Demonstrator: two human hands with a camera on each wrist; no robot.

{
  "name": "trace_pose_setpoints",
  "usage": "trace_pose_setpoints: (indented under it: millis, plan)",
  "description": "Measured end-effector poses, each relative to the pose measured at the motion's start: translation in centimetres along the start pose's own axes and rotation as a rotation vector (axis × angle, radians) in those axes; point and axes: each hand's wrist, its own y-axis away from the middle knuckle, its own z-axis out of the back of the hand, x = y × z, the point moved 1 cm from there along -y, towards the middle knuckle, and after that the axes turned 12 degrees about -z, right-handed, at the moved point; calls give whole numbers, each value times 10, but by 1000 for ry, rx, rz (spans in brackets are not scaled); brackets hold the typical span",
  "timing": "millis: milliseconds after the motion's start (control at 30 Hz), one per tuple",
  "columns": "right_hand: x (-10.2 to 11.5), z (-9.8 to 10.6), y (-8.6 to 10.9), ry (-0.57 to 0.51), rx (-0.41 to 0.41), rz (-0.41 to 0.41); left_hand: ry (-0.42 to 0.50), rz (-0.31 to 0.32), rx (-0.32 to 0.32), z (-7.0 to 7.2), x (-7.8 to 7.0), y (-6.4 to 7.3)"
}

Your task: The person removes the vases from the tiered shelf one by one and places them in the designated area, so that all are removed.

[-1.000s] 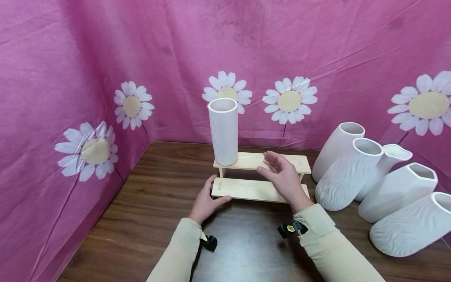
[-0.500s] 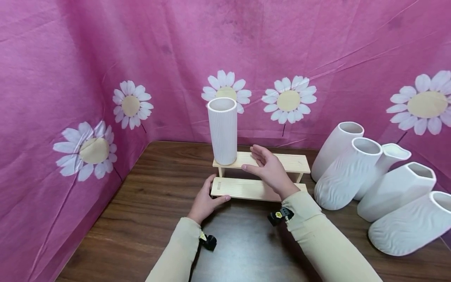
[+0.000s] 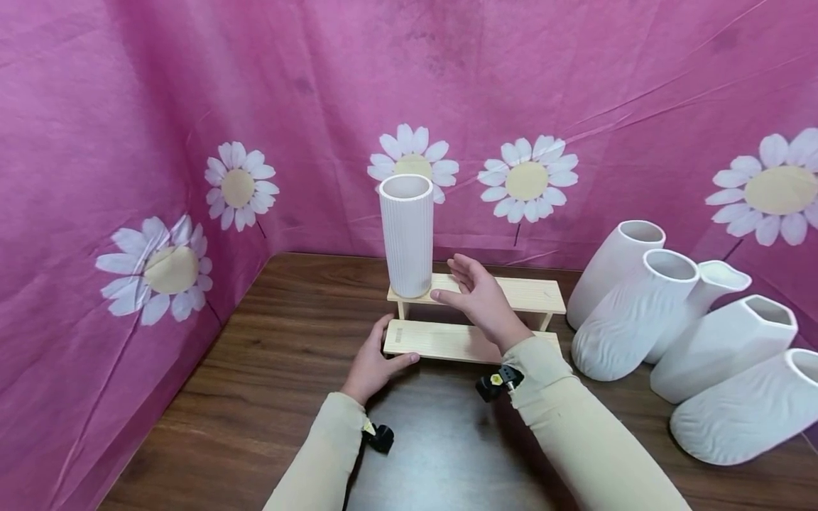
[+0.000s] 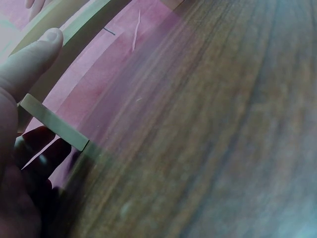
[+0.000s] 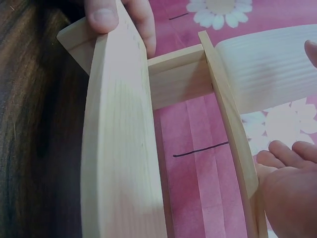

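Observation:
A two-tier wooden stand [image 3: 441, 341] with pale boards stands on the table. On the left end of its upper board a tall white ribbed vase [image 3: 409, 245] is upright. My left hand [image 3: 372, 363] grips the left end of the lower board, thumb at the front edge and fingers round the far side; the right wrist view shows this hold on the stand [image 5: 124, 129] too. Just right of the vase's base, my right hand [image 3: 483, 299] is held over the upper board with fingers extended. In the right wrist view a gap separates its fingers from the vase [image 5: 267, 69].
Several white vases stand close together at the right of the table, among them a wavy-textured vase [image 3: 629, 319] and a faceted vase [image 3: 722, 348]. Pink cloth [image 3: 319, 85] with daisies hangs behind and at the left. Dark wood-grain table [image 3: 255, 383] extends in front.
My right hand has moved left along the upper board, closer to the ribbed vase. The left hand keeps its hold on the stand, and the vases have not moved.

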Motion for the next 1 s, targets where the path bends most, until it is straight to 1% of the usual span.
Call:
trace_pose_setpoints:
  millis: [100,200,400,533,633,833,1000]
  plan:
    - [1,-1,-3,-8,25,-3,-19,1,10,0,0,0]
    - [2,-1,-8,-24,48,-1,-19,6,15,0,1,0]
    - [6,-9,-17,-33,81,-18,-23,7,-1,1,1,-1]
    - [7,-12,-18,-52,74,-28,-29,8,17,-1,-1,-1]
    - [7,-15,-19,-55,68,-13,-24,11,28,-4,-2,-1]
    - [9,-25,-27,-69,82,29,-28,7,5,-2,0,-2]
    - [11,-34,-32,-67,89,32,-35,7,6,0,1,-2]
